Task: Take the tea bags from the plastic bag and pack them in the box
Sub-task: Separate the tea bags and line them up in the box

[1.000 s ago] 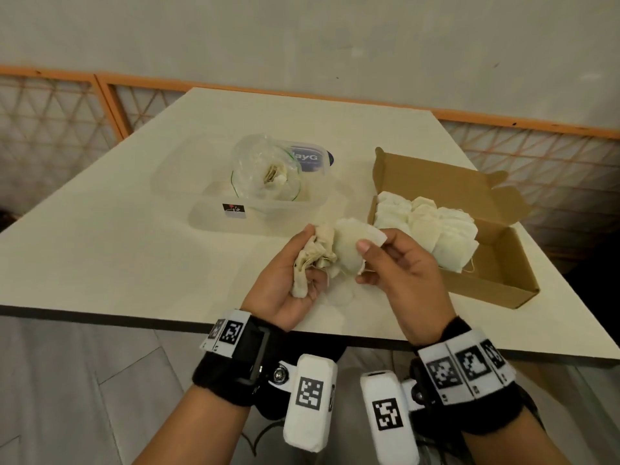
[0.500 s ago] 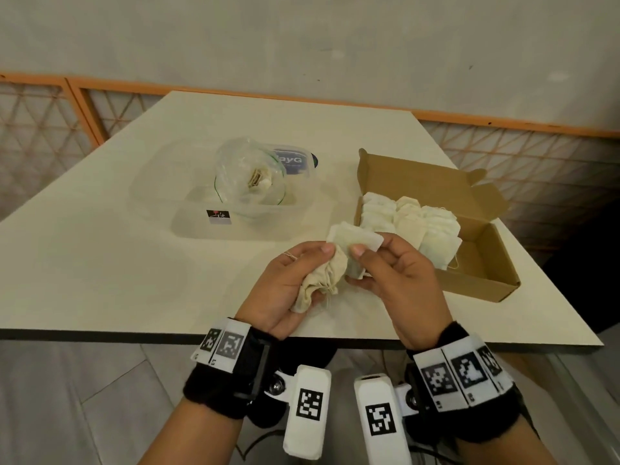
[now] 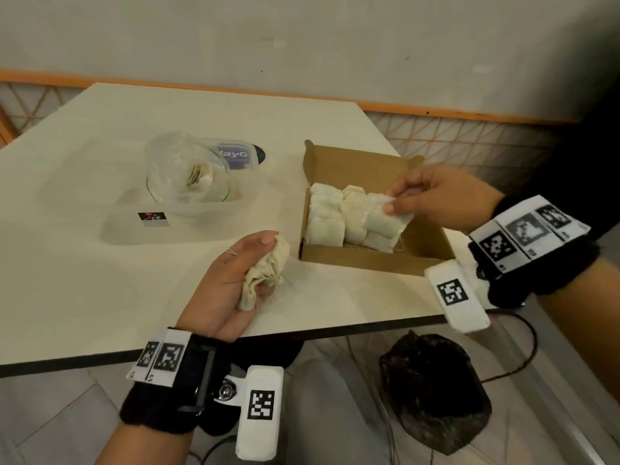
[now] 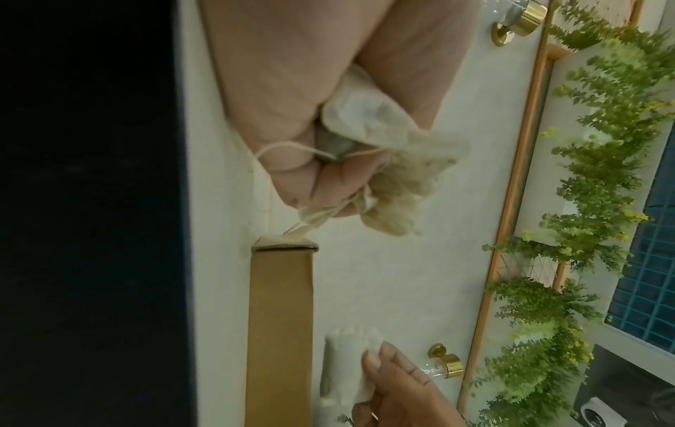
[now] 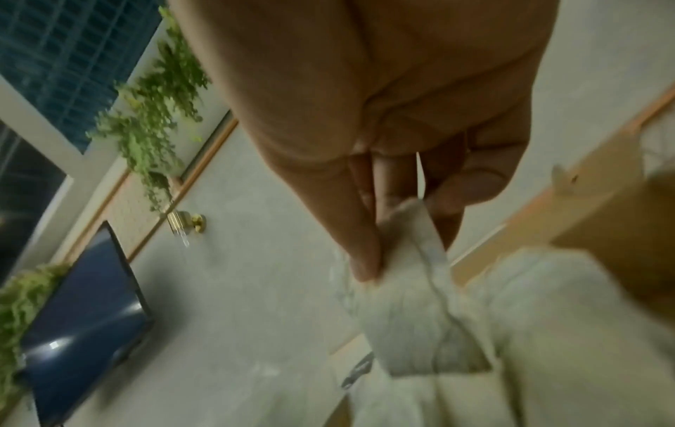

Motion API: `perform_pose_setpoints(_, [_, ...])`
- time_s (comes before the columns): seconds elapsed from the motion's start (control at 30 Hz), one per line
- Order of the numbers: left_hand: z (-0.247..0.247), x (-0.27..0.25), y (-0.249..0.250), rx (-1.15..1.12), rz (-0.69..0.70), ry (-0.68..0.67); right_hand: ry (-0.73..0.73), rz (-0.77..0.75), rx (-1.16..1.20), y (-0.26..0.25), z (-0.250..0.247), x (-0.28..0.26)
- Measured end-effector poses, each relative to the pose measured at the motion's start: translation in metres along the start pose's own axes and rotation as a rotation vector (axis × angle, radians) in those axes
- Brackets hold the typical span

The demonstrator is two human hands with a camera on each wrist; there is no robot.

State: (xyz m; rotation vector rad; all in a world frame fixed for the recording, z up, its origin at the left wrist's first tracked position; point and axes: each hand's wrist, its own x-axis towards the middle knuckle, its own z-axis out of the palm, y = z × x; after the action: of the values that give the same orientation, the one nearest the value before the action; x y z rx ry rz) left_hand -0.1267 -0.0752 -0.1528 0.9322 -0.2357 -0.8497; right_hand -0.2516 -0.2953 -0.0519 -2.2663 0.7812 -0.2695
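My right hand (image 3: 436,199) pinches one flat, soft white tea bag (image 3: 385,218) over the brown cardboard box (image 3: 365,260). My left hand (image 3: 231,283) squeezes crumpled tea bags (image 3: 266,273) beside the box.

Pale wall (image 3: 302,38), orange-trimmed lattice panel (image 3: 453,135), grey tiled floor (image 3: 50,414), hanging greenery (image 4: 591,173), dim light

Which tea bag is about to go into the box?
The flat tea bag pinched in the right hand, held over the packed row in the box. The left hand only holds a crumpled bunch beside the box.
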Motion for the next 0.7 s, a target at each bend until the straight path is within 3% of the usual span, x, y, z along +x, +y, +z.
perform_pose_setpoints(0.2, [-0.006, 0.003, -0.001, -0.058, -0.006, -0.02, -0.302, 0.12, -0.172, 0.007, 0.003, 0.017])
perform_pose_setpoints(0.47, [-0.006, 0.004, 0.001, -0.176, -0.056, -0.052, -0.164, 0.176, -0.198, 0.022, 0.007, 0.036])
perform_pose_setpoints(0.53, [-0.006, 0.004, 0.002, -0.211, -0.076, -0.024, -0.018, 0.08, -0.338, 0.018, 0.004, 0.031])
perform_pose_setpoints(0.6, [-0.006, 0.005, 0.002, -0.242, -0.086, 0.023, 0.173, -0.068, -0.313, 0.005, 0.012, 0.018])
perform_pose_setpoints(0.63, [-0.007, 0.007, 0.001, -0.249, -0.081, 0.041, 0.208, -0.144, -0.254, -0.003, 0.021, 0.009])
perform_pose_setpoints(0.7, [-0.006, 0.007, 0.0, -0.27, -0.067, 0.059, 0.127, -0.246, -0.12, -0.024, 0.048, -0.012])
